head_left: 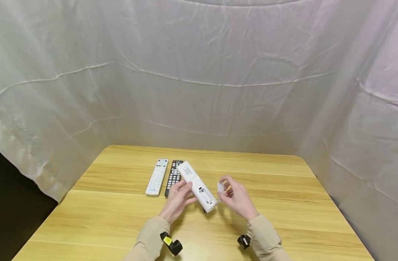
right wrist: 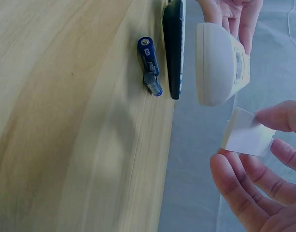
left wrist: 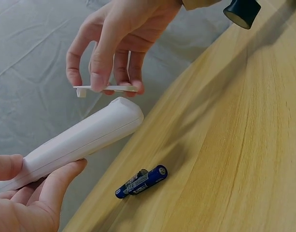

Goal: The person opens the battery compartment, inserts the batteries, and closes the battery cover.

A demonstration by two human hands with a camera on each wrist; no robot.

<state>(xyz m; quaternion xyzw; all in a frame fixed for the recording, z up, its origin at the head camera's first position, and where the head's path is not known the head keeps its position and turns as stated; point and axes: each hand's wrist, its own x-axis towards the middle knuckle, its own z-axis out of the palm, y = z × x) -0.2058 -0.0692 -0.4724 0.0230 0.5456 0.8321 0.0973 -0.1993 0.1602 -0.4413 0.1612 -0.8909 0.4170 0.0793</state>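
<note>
My left hand (head_left: 178, 198) grips a white remote control (head_left: 193, 177) by its long sides, back face up and tilted above the table. Its battery compartment (head_left: 204, 195) lies uncovered near the end toward my right hand. Between thumb and fingers, my right hand (head_left: 236, 195) pinches a small white battery cover (right wrist: 249, 133). The cover is a short gap away from the remote's end. Two blue batteries (left wrist: 142, 181) lie close together on the table beneath the remote, as the left wrist view shows; the remote mostly hides them in the head view.
A white remote (head_left: 157, 177) lies buttons up on the wooden table (head_left: 120, 210), left of a black remote (head_left: 173, 177) that the held one partly covers. Pale fabric (head_left: 199, 101) hangs behind and beside the table. A black camera is strapped to each wrist.
</note>
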